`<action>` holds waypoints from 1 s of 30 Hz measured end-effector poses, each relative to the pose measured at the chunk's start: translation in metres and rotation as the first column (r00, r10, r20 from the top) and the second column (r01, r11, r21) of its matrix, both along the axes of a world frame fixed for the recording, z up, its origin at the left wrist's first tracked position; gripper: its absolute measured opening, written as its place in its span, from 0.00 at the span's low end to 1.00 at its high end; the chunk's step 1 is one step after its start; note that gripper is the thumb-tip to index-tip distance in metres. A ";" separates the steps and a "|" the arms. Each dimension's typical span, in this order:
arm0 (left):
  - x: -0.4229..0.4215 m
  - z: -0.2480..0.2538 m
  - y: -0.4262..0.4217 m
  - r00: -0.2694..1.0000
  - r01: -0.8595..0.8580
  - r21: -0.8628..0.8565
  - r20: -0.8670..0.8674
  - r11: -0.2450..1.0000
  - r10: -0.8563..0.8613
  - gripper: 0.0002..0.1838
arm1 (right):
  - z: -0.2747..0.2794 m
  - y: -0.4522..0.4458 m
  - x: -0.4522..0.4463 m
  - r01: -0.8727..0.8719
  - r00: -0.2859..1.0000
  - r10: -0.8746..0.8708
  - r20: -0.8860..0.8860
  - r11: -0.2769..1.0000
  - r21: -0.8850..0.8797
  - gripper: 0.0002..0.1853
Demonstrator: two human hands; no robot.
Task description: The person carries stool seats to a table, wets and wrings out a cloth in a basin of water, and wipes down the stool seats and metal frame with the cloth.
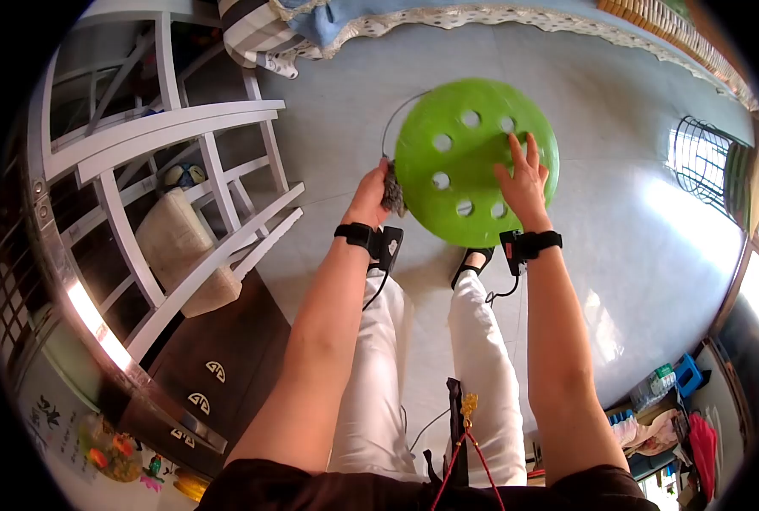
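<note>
A round, bright green plastic stool top with a ring of holes is in front of me, above the floor; any legs beneath it are hidden. My right hand lies on its right side with fingers stretched out and spread, fingertips near one of the holes. At its left edge, my left hand is closed around a grey fluffy cloth. The cloth meets the rim; whether it presses on it I cannot tell. A thin dark curved line runs between the left hand and the stool top's upper left.
White wooden racks stand at the left, with a beige block among them. A bed with a blue cover lines the far side. A wire basket is at the right. My feet are on the grey floor.
</note>
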State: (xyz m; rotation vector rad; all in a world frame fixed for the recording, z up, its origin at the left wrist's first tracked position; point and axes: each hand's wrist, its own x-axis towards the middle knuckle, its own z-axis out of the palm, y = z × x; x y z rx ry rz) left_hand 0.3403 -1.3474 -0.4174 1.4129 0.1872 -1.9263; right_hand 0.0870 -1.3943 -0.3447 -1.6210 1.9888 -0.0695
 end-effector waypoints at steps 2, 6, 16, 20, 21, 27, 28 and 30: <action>0.014 -0.006 0.001 0.996 -0.031 -0.032 0.086 0.999 0.033 0.19 | 0.004 -0.003 0.014 -0.077 0.997 0.076 -0.017 0.997 -0.023 0.34; 0.028 -0.016 0.028 0.931 0.086 0.000 0.356 0.996 -0.080 0.15 | -0.007 0.003 0.018 -0.059 0.997 0.058 0.050 0.998 0.019 0.35; -0.034 0.044 -0.064 0.333 0.640 -0.416 0.908 0.646 0.255 0.18 | 0.007 0.057 -0.007 0.386 0.589 -0.428 0.685 0.894 0.227 0.24; -0.106 0.035 -0.065 0.134 0.885 -0.187 0.979 0.426 0.151 0.22 | 0.018 0.083 -0.021 0.504 0.433 -0.574 0.695 0.794 0.341 0.27; -0.123 0.039 -0.055 0.151 0.915 -0.193 0.978 0.354 0.141 0.22 | 0.022 0.087 -0.025 0.508 0.435 -0.573 0.694 0.793 0.337 0.27; -0.126 0.046 0.033 0.240 0.964 -0.241 0.971 -0.116 -0.026 0.14 | 0.040 0.106 -0.052 0.581 0.374 -0.679 0.632 0.703 0.411 0.26; -0.109 0.047 0.033 0.172 0.980 -0.177 0.983 -0.092 -0.057 0.15 | 0.044 0.107 -0.057 0.573 0.395 -0.678 0.620 0.709 0.411 0.25; -0.072 0.041 0.031 0.092 0.995 -0.091 0.995 0.036 -0.029 0.16 | 0.053 0.109 -0.064 0.569 0.412 -0.680 0.606 0.712 0.413 0.24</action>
